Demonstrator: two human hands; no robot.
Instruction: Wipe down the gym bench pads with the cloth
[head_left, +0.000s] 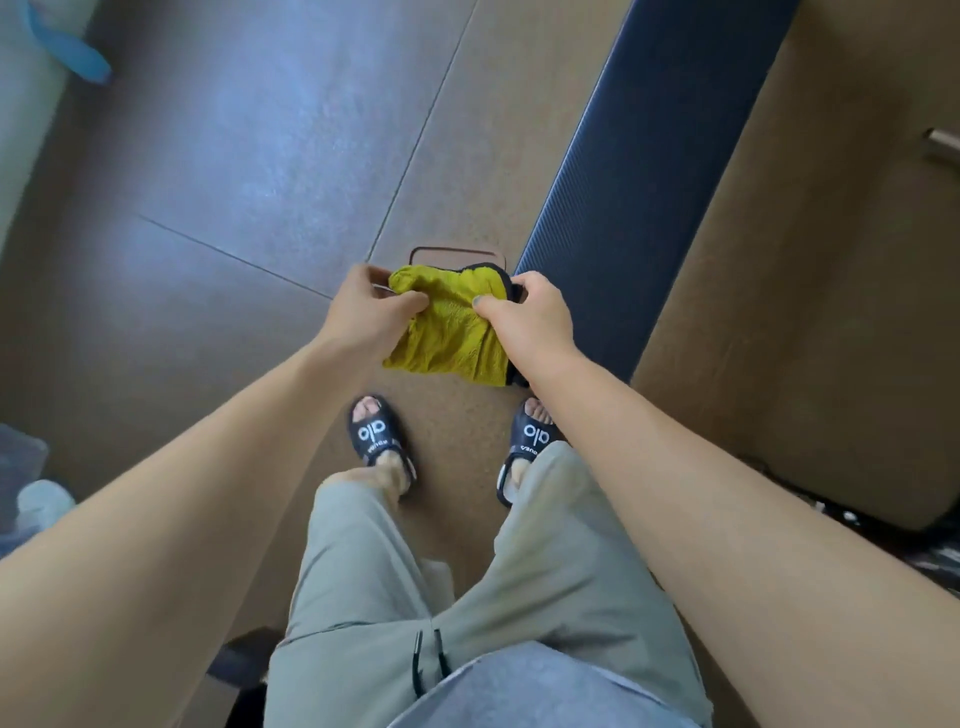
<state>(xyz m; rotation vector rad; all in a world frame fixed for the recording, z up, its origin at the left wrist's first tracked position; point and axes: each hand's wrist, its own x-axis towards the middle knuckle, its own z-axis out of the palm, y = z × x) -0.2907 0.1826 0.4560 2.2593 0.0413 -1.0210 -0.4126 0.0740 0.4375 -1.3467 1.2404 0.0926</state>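
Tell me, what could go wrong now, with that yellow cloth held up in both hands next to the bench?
1. The cloth is bunched between the left hand and right hand; wiped that way, it may clean only a narrow strip of the bench pad.
2. It hangs over the floor, off the pad, so a loosened grip would likely drop it by the sandals and dirty it.

My head camera looks almost straight down past my chest, close over my left hand (371, 306) and right hand (530, 317), to my sandals (382, 439) on the floor (234, 156).
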